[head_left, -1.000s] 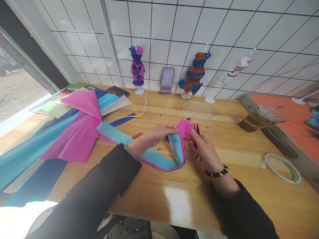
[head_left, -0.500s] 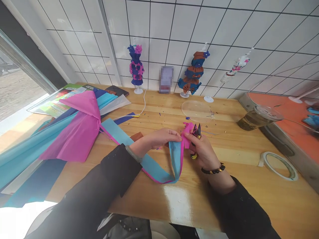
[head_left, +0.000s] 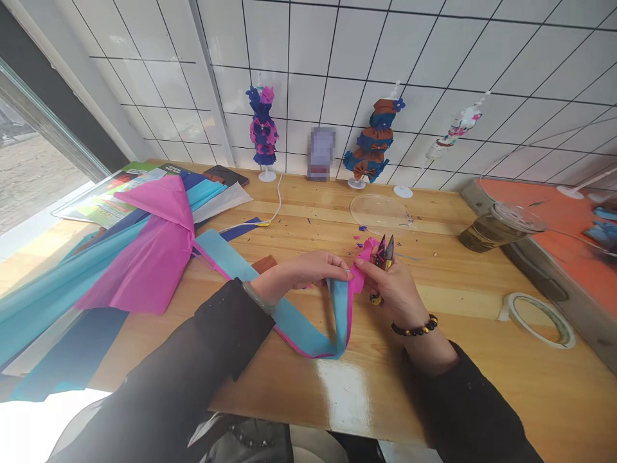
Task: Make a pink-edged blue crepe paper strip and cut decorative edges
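My left hand point(head_left: 315, 269) pinches a long folded strip point(head_left: 299, 326), light blue with a pink edge, near its right end. The strip hangs in a loop below the fingers and runs left under my forearm. Just right of it, the thumb and fingers of my right hand point(head_left: 396, 289) grip the strip's pink end point(head_left: 358, 279). A pair of small dark scissors point(head_left: 385, 254) with some yellow on it is tucked in the same hand. Its two blades point up and stand slightly apart; most of the handles are hidden by the palm.
Pink sheets point(head_left: 144, 257) and blue sheets point(head_left: 62, 302) are heaped at the left. Little dressed stands point(head_left: 264, 132) line the tiled wall. A lidded drink cup point(head_left: 499, 228) and a tape roll point(head_left: 542, 321) are at the right. A clear round lid point(head_left: 378, 212) lies behind my hands.
The scissors in my right hand have tilted a little to the right and their blades show farther apart. The pink end has shifted slightly. My left hand has hardly moved.
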`<act>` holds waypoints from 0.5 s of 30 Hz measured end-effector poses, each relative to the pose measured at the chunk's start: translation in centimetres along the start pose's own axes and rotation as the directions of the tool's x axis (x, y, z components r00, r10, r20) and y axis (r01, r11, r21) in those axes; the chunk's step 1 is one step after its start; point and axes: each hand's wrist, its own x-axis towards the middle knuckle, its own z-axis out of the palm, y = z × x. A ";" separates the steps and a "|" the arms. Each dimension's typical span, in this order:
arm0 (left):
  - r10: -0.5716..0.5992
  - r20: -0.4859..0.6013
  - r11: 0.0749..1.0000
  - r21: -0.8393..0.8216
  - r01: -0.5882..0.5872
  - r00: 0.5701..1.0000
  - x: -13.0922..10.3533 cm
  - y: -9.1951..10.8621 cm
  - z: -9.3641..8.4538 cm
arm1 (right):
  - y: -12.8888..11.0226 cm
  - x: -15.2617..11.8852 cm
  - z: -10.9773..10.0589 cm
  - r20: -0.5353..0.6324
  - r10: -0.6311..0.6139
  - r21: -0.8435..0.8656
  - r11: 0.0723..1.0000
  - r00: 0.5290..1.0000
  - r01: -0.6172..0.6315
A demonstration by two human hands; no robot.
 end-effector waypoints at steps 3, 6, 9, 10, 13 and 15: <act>0.013 0.012 0.999 -0.040 -0.012 1.000 0.1 0.0 0.0 | 0.0 0.0 0.1 0.010 -0.026 -0.004 1.000 1.000 0.026; -0.002 -0.001 0.998 -0.069 0.002 1.000 0.1 0.1 0.1 | 0.1 0.0 0.0 -0.002 -0.064 -0.028 0.998 0.998 0.063; -0.018 -0.009 0.995 -0.097 0.017 1.000 0.1 0.0 0.1 | 0.3 0.0 0.0 -0.016 -0.085 -0.049 0.995 0.996 0.085; -0.019 -0.005 0.994 -0.104 0.018 1.000 0.1 -0.1 0.1 | 0.3 0.0 0.0 -0.017 -0.090 -0.054 0.995 0.996 0.089; -0.019 -0.020 0.997 -0.078 0.018 1.000 0.3 -0.4 -0.1 | 0.4 0.0 0.0 -0.026 -0.103 -0.061 0.993 0.994 0.101; -0.029 -0.044 0.999 -0.040 0.027 0.999 0.3 -0.7 -0.2 | 0.5 0.1 -0.2 -0.043 -0.117 -0.069 0.991 0.992 0.114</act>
